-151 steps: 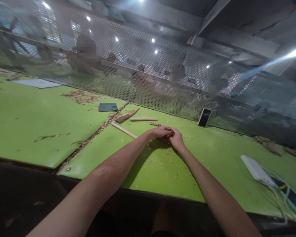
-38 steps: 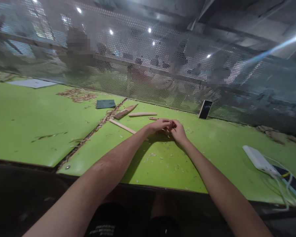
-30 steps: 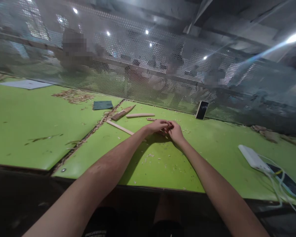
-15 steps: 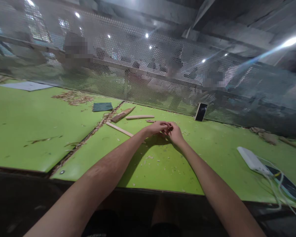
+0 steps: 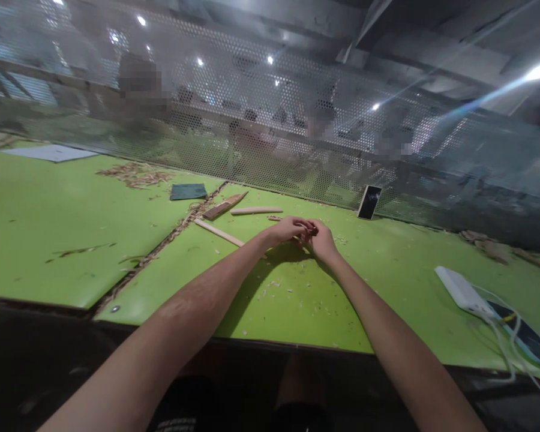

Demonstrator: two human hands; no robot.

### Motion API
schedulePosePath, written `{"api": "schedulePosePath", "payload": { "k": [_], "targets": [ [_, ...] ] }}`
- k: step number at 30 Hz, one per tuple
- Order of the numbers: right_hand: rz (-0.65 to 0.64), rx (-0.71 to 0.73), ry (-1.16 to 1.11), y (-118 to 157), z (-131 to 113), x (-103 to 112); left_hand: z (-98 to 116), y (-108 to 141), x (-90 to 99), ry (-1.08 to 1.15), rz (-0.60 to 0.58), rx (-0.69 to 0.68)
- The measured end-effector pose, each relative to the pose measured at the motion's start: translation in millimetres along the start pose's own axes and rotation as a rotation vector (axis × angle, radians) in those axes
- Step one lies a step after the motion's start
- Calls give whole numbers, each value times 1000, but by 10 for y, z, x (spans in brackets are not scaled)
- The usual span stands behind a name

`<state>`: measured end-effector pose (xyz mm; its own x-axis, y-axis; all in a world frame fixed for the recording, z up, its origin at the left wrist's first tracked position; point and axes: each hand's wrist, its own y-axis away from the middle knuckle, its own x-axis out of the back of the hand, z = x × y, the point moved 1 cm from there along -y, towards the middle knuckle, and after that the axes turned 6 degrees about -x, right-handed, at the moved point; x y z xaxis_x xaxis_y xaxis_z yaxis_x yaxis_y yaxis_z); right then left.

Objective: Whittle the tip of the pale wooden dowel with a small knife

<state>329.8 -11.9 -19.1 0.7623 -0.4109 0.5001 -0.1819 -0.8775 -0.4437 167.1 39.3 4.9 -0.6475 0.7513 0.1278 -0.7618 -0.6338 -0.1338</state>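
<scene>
My left hand (image 5: pixel 290 229) and my right hand (image 5: pixel 323 240) meet above the green tabletop (image 5: pixel 297 318), fingers curled and touching. A small dark brown piece (image 5: pixel 314 231) shows at the fingers of my right hand; its kind is not clear. Whatever my left fingers close on is hidden. Beside my left hand lies the end of a thin brownish stick-like thing (image 5: pixel 274 218). Farther left are a pale wooden strip (image 5: pixel 256 210), another pale strip (image 5: pixel 218 232) partly behind my left forearm, and a dark brown, pointed wooden piece (image 5: pixel 225 206).
Wood shavings (image 5: pixel 135 174) and a dark green sheet (image 5: pixel 188 191) lie at the left. A phone (image 5: pixel 369 202) leans against the perforated screen (image 5: pixel 270 138). At the right are a white power bank (image 5: pixel 463 291) with cables and another phone (image 5: pixel 524 333). People sit beyond the screen.
The view has shifted slightly. My hands stay together in nearly the same spot, with only small finger movement; the things on the table have not moved.
</scene>
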Motion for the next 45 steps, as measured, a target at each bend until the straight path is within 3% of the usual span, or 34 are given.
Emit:
{"api": "schedulePosePath", "payload": {
  "k": [17,34,45],
  "targets": [
    [-72,-103,-61,6,-26,-14,-82,-59,44,-12,-9,12],
    [-86,-187,-171,24,-36,-15,53,38,-12,69,33,38],
    [-95,-235,-262,51,-42,-67,-29,37,-17,97,77,57]
  ]
}}
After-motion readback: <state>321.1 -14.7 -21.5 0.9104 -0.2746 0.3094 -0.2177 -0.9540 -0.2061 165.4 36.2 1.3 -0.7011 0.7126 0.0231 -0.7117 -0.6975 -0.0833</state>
